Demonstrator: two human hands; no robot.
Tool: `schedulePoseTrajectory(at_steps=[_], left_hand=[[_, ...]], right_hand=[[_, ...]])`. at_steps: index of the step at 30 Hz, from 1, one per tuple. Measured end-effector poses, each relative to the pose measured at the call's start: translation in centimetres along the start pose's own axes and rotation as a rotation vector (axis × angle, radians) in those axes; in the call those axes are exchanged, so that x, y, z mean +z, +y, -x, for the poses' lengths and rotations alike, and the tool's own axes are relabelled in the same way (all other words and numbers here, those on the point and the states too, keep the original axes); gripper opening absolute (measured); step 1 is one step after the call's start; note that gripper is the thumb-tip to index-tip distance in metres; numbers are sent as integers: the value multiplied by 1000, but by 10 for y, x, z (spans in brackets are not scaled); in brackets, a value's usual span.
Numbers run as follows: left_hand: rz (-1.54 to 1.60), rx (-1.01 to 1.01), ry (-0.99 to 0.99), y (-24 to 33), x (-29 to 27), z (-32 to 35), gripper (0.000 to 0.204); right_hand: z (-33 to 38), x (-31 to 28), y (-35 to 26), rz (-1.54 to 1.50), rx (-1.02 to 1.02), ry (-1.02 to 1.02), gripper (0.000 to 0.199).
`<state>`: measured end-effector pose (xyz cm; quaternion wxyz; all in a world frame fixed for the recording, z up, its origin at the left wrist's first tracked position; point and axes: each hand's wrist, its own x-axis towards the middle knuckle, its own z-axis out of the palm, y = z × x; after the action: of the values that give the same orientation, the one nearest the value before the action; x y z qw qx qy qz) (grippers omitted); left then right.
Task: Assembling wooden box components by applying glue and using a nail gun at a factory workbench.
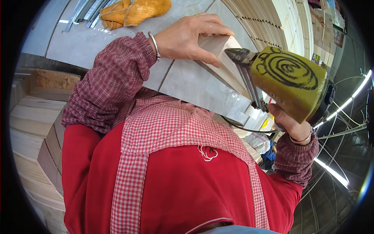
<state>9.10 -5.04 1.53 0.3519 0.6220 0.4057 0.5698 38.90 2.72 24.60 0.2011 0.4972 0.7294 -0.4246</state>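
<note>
My left hand (187, 37) grips the end of a pale wooden piece (230, 72) with an angled corner, thumb on the near side and fingers over the far side. The piece rests on a grey table (185, 84). My right hand (290, 123) is closed around the handle of a pneumatic staple gun (290, 80) with an olive-yellow head and a black spiral drawn on it. The gun's nose is at the piece's corner, close to my left fingertips; I cannot tell whether it touches. The gun's head partly hides my right fingers.
Strips of metal staples (91, 11) and an orange knitted glove (142, 11) lie at the far left of the table. Tall rows of pale wooden parts (269, 19) stand at the far right. Stacked wooden pieces (37, 117) are on my left. A dark hose (253, 130) runs below the gun.
</note>
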Motion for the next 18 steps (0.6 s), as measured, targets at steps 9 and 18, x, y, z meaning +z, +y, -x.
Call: schedulePoseTrajectory(at_steps=[9, 18], left_hand=[[83, -15, 9, -4, -1, -1, 61], [56, 23, 6, -4, -1, -1, 62]], right_hand=[[-6, -1, 0, 406, -278, 23, 57], [-5, 10, 4, 815, -575, 80, 48]])
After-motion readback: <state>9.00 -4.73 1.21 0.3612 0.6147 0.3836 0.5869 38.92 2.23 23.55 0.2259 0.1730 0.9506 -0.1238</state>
